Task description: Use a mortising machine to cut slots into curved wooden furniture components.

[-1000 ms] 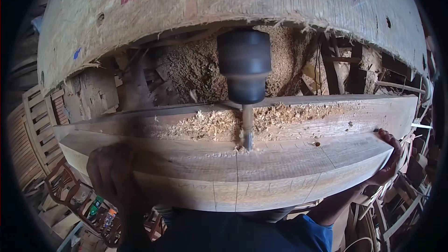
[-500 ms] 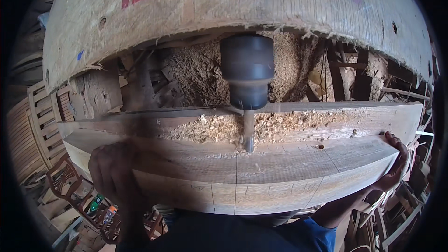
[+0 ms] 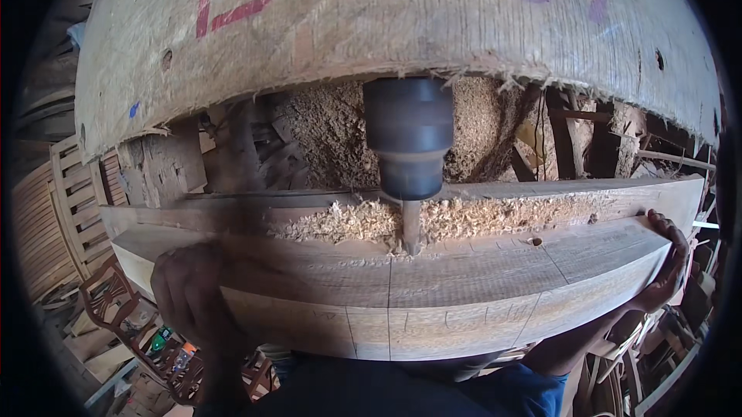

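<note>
A thick wooden beam [image 3: 456,324], pencil-marked on its top and front, lies across the view. My left hand [image 3: 185,285], in shadow, is closed over its left front edge. At the far right end, my right hand [image 3: 666,258] grips the beam with fingers over the top edge. A black drill chuck [image 3: 410,135] hangs above the middle, and its drill bit [image 3: 412,224] meets the beam's top close to a pencil line. The tip is hidden in the wood and chips. To the right of the bit is a round hole [image 3: 535,241].
Wood chips [image 3: 495,216] lie against an upright board [image 3: 630,199] behind the beam. A wide plywood panel [image 3: 309,38] with red marks overhangs the chuck. Sawdust [image 3: 328,123] is heaped behind. Slatted wooden frames [image 3: 73,193] and a wooden chair [image 3: 108,293] stand at left; scrap wood lies at right.
The chuck has come down closer to the beam, and less of the bit shows above the wood. Both hands keep their hold. The whole view has shifted slightly.
</note>
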Demonstrator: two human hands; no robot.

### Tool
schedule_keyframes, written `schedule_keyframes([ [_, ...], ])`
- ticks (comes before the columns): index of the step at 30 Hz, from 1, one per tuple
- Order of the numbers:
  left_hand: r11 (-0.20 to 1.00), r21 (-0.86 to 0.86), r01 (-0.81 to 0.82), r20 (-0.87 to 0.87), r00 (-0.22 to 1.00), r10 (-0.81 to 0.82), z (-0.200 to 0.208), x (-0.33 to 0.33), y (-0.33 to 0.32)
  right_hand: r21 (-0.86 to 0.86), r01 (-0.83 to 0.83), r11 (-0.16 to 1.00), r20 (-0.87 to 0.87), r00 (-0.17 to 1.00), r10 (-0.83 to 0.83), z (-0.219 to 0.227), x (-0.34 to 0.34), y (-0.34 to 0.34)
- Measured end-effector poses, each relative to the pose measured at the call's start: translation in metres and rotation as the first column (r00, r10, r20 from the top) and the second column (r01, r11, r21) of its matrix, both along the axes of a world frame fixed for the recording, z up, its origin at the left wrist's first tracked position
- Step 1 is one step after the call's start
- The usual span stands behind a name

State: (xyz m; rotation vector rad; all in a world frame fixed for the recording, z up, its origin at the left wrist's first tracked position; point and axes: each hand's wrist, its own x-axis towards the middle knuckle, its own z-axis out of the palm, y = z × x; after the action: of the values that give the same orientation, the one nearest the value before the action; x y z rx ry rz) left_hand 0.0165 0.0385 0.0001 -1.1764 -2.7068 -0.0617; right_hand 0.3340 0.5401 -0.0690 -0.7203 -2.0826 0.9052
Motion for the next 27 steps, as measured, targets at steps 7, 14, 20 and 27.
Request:
schedule_keyframes([
  [7,0.999,-0.003,-0.038,0.084,0.996,0.038,0.005,0.007,0.002,-0.303,-0.235,0.924,-0.24,0.957,0.164,0.003,-0.026,0.014],
  [14,0.994,-0.026,-0.103,0.053,0.993,0.104,-0.002,0.015,-0.003,-0.516,-0.155,0.842,-0.326,0.945,-0.026,-0.004,-0.047,0.009],
  [20,0.989,0.147,0.035,0.105,0.993,-0.051,0.004,0.007,0.001,-0.448,0.006,0.894,-0.288,0.946,-0.15,0.001,-0.018,-0.04],
  [27,0.998,0.0,0.068,0.105,0.992,-0.068,0.011,-0.007,-0.015,-0.326,0.11,0.939,-0.198,0.963,-0.182,-0.004,0.014,-0.085],
])
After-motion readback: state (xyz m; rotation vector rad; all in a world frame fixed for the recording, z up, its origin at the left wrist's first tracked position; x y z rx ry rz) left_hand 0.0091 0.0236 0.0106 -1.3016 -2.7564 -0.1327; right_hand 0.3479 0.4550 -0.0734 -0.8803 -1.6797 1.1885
